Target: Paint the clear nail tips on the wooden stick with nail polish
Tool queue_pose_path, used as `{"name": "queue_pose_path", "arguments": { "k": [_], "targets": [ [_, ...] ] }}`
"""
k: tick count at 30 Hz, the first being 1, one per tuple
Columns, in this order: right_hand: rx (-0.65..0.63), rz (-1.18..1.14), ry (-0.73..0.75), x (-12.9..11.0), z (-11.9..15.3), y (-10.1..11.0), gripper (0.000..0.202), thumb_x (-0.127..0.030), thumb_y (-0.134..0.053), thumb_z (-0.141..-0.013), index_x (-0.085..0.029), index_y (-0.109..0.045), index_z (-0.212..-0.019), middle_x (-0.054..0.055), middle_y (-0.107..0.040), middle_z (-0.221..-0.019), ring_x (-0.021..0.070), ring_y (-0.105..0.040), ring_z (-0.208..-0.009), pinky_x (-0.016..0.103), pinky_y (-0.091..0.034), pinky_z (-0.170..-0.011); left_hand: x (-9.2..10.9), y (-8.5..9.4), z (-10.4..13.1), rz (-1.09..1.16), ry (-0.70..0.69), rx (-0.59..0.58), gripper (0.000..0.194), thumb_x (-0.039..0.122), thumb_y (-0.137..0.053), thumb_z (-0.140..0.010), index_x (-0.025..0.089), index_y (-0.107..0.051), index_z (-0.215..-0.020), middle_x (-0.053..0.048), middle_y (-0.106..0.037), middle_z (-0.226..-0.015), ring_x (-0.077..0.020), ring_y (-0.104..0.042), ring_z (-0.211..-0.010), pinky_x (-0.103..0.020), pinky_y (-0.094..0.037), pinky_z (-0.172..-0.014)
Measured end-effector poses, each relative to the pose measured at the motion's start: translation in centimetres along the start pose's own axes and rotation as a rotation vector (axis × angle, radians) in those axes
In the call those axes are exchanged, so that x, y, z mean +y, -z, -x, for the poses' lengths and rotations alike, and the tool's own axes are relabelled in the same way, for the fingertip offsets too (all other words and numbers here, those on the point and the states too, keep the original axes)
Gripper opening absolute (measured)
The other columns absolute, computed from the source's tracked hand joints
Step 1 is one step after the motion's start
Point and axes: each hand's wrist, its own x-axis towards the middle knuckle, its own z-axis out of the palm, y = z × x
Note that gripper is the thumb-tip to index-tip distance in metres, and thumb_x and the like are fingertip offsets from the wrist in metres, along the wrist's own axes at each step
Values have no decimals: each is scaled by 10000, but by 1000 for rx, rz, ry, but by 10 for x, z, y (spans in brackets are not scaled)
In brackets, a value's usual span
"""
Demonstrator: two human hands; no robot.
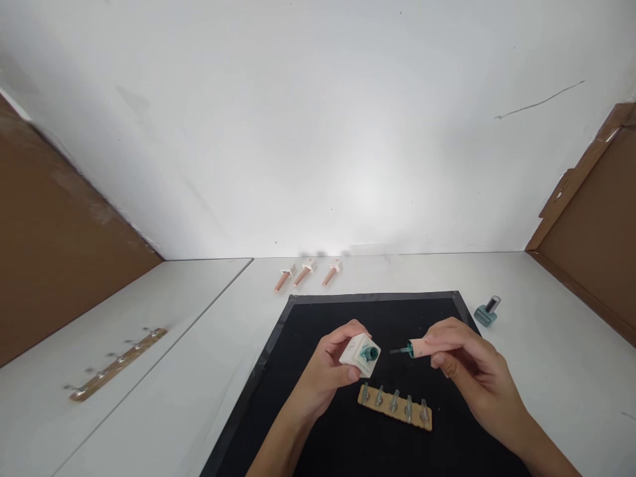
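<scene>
My left hand [330, 364] grips a white square nail polish bottle [356, 356], tilted so that its uncapped neck, smeared with green polish, faces right. In my right hand [467, 361] is the pink cap of a nail polish brush [421, 347], its dark bristles pointing left toward the bottle's neck, a short gap apart. Below both hands a wooden nail display stand [392, 412] lies on the black mat [348, 437]. Several false nail tips stand on it, greenish and glossy.
Three white bottles with pink caps [304, 273] lie at the back by the wall. A teal bottle with a dark cap [487, 313] rests right of the mat. Another wooden strip with metal holders [119, 363] lies at left. Brown panels [591, 245] flank the table.
</scene>
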Motion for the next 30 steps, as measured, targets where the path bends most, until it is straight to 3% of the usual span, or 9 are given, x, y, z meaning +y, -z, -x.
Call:
{"name": "queue_pose_path", "arguments": {
  "k": [5, 16, 24, 30],
  "targets": [
    [-61, 100, 69, 0, 1, -1, 342, -19, -446, -892, -275, -601, -1056, 31, -599, -898, 148, -596, -775, 236, -492, -613, 1, -1, -1, -18, -17, -20, 343, 451, -803, -537, 225, -716, -780, 6, -485, -747, -117, -430, -641, -216, -319, -562],
    [-142, 248, 144, -4, 1, -3, 422, 9, -378, -893, -287, -559, -1134, 46, -552, -925, 136, -578, -684, 231, -458, -512, 2, -1, -1, -64, 19, -65, 314, 416, -804, -553, 220, -718, -783, 17, -473, -730, -110, -418, -621, -227, -315, -564],
    [-30, 215, 150, 0, 1, -13, 334, 13, -429, -861, -249, -591, -990, 44, -612, -903, 129, -608, -650, 212, -486, -491, 2, -2, -1, -35, 48, -72, 341, 414, -811, -537, 206, -713, -790, 10, -479, -737, -121, -425, -635, -232, -314, -566],
    [14, 217, 165, -4, -3, -17, 282, -56, -474, -891, -249, -649, -997, 45, -667, -849, 135, -650, -626, 210, -531, -482, 5, -6, -2, -45, 46, -30, 382, 446, -813, -512, 184, -700, -766, 4, -484, -725, -127, -421, -626, -244, -319, -565]
  ]
}}
